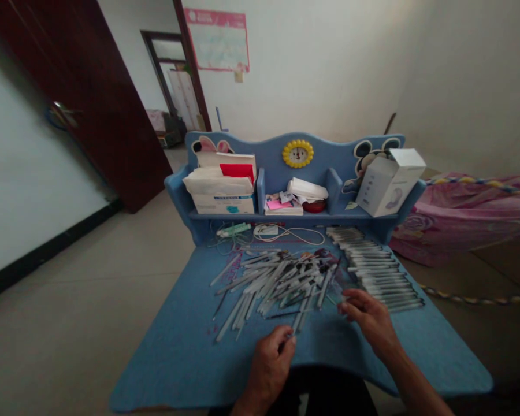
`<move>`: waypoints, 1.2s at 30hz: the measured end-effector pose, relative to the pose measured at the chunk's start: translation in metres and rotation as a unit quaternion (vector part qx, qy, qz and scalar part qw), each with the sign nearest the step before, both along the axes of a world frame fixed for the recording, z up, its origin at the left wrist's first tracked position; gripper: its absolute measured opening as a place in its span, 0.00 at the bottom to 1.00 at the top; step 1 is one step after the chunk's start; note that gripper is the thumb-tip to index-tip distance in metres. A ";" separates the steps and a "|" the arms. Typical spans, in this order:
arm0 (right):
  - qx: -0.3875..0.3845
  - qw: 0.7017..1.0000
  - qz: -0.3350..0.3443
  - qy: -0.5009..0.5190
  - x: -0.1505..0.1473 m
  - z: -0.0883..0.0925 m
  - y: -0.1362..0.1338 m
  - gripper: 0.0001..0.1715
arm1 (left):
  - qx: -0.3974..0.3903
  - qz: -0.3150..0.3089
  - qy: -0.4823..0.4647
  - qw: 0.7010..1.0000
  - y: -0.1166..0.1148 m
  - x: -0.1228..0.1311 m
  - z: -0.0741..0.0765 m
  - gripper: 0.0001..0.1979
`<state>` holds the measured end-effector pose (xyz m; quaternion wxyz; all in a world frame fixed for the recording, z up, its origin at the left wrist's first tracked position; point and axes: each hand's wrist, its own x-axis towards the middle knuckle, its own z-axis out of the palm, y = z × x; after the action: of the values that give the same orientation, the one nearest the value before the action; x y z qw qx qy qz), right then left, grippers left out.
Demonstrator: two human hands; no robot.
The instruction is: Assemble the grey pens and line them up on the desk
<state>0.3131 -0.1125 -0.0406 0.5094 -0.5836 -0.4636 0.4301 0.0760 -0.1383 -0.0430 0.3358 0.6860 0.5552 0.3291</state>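
A loose heap of thin, whitish pen-like sticks, some with dark ends, lies across the middle of the blue desk. At its near edge is my left hand, thumb and forefinger pinched together. The end of a stick reaches toward those fingertips, but what is pinched is too small to make out. To the right of the heap, my right hand hovers over the desk with bent, slightly parted fingers and nothing visible in them. Beyond it, similar sticks lie side by side in a long, neat row.
A white cable and a pale green item lie behind the heap. The desk's raised shelf bears an opened carton, papers and a white box. A yellow-rimmed clock is on its back panel.
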 end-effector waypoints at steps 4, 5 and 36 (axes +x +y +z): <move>-0.017 0.987 -0.065 0.143 -0.007 -0.009 -0.020 0.21 | 0.029 -0.003 0.025 0.999 0.004 0.010 0.008 0.08; -0.018 0.985 -0.070 0.158 -0.009 -0.010 -0.023 0.21 | 0.043 -0.004 0.043 0.998 0.006 0.013 0.009 0.09; -0.005 0.990 -0.056 0.133 -0.014 -0.018 -0.038 0.19 | 0.058 -0.025 0.394 0.917 0.043 0.067 0.031 0.09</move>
<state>0.2990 -0.1503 -0.0590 0.5867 -0.5487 -0.3568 0.4768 0.1432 -0.0955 -0.0122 0.0578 0.7918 0.6055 0.0553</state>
